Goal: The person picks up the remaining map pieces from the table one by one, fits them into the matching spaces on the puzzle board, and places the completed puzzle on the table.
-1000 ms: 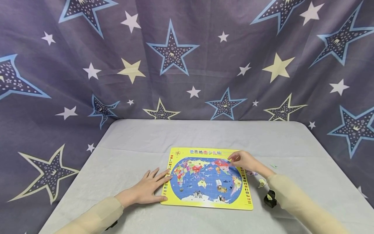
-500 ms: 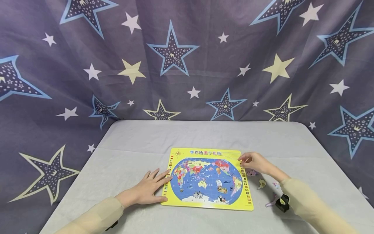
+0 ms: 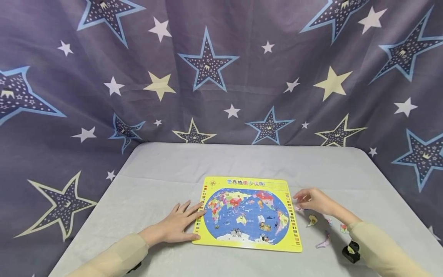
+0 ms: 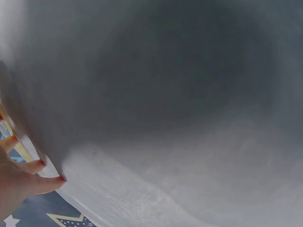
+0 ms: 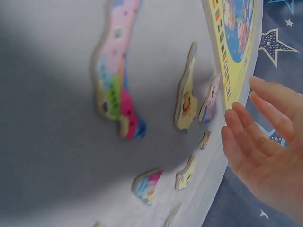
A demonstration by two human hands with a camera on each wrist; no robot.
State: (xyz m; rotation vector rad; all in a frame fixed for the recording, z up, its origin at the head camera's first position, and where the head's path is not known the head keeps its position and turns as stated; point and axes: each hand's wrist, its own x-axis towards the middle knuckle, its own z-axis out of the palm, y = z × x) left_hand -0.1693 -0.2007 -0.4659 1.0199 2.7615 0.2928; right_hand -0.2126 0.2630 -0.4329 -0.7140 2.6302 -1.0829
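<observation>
A yellow-framed world map puzzle (image 3: 221,245) lies flat on the grey table in the head view. My left hand (image 3: 173,227) rests at its left edge with fingers spread; in the left wrist view only part of that hand (image 4: 21,182) shows. Just past the puzzle's right edge is my right hand (image 3: 316,202), low over the loose pieces. The right wrist view shows its fingers loosely bent and holding nothing. Close to it lie a yellow puzzle piece (image 5: 186,106) and a pink-purple piece (image 5: 211,98). A longer, multicoloured piece (image 5: 112,75) lies further off.
More loose puzzle pieces lie right of the puzzle, among them a small red-green one (image 3: 344,229) and a blue-pink one (image 5: 147,187). A black device (image 3: 350,254) is on the right wrist. A star-patterned curtain (image 3: 221,77) hangs around the table (image 3: 242,157).
My right hand has moved right, off the map's upper right area, to the loose pieces beside the puzzle, uncovering several of them. The left hand has stayed at the left edge.
</observation>
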